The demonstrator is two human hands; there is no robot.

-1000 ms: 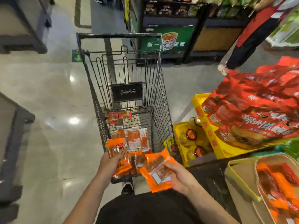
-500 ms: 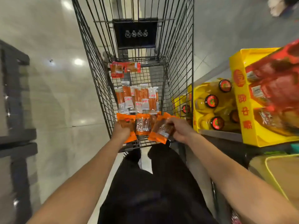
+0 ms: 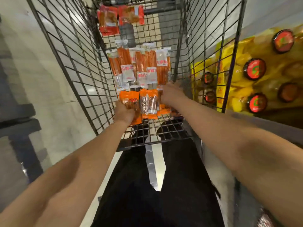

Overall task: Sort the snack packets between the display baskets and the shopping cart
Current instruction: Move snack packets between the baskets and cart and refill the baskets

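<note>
Both arms reached down into the shopping cart [image 3: 70,51]; the left hand [image 3: 124,112] had its grip curled round an orange snack packet [image 3: 129,99] at the near end of the cart's wire floor; the right hand [image 3: 170,94] lay over the right edge of the neighbouring orange packets [image 3: 148,104], but motion blur hid its fingers, so whether that grip was closed on a packet or merely resting there could not be told; beyond them lay a row of clear-windowed stick-snack packets [image 3: 139,66] side by side, and at the far end two red packets [image 3: 119,18] lay flat

The packets looked light and limp, thin glossy film round a few small pieces, so they would likely flex and slide over one another instead of stacking stiffly; the film seemed slippery, and a pinch across a sealed edge or a corner would probably hold better than a flat press on the face; the contents seemed unlikely to break, though hard squeezing could crush them; several might be gathered in one hand

White labels on the stick-snack packets carried red characters, too blurred to read; the orange packet showed a dark printed mark, also unreadable; outside the cart's right wall stood yellow bottles with round red-and-black caps [image 3: 254,68], their cap markings indistinct; no brand could be made out anywhere
</note>
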